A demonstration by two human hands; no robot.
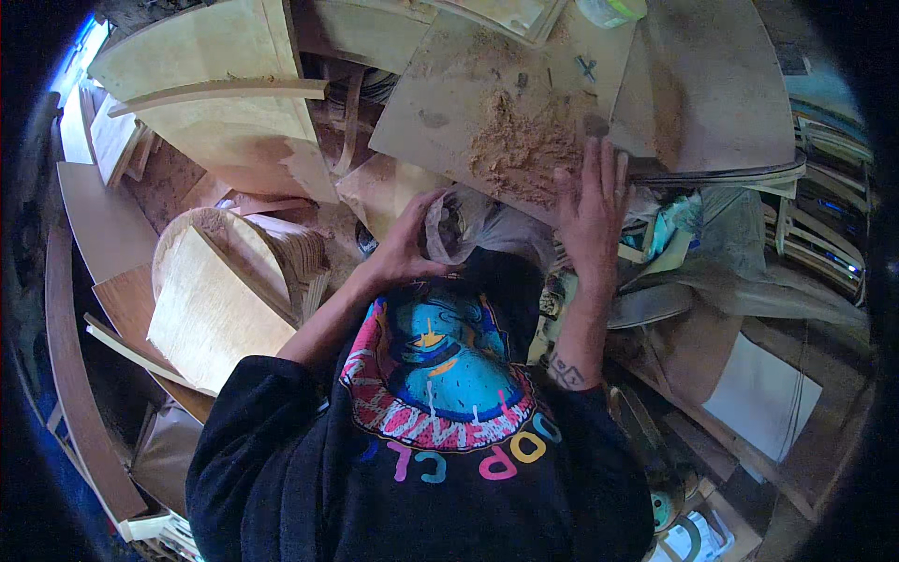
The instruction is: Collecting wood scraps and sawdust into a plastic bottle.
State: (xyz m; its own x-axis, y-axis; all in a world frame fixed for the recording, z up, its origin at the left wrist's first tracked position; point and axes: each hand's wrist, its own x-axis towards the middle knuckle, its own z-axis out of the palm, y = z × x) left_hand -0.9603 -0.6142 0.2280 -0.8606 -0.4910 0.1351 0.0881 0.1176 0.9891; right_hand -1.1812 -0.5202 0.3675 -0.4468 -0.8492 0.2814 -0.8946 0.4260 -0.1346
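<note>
My left hand [405, 245] curves round the rim of a translucent plastic bag [482, 225], thumb and fingers at its mouth. The bag sits just below the near edge of a board [440, 103], close to my chest. On that board lies a heap of brown sawdust [520, 140], loose and crumbly. Beside the heap's right side, my right hand [592, 192] lies with its fingers stretched out over the board, holding nothing I can see. What is inside the bag cannot be made out.
Small dark metal pieces [586, 67] lie behind the sawdust. A tub with a green rim [609, 11] stands at the far edge. Curved plywood sheets [206, 122] and stacked round wooden pieces [225, 253] crowd the left. Plastic sheeting [730, 272] and wooden frames [824, 215] fill the right.
</note>
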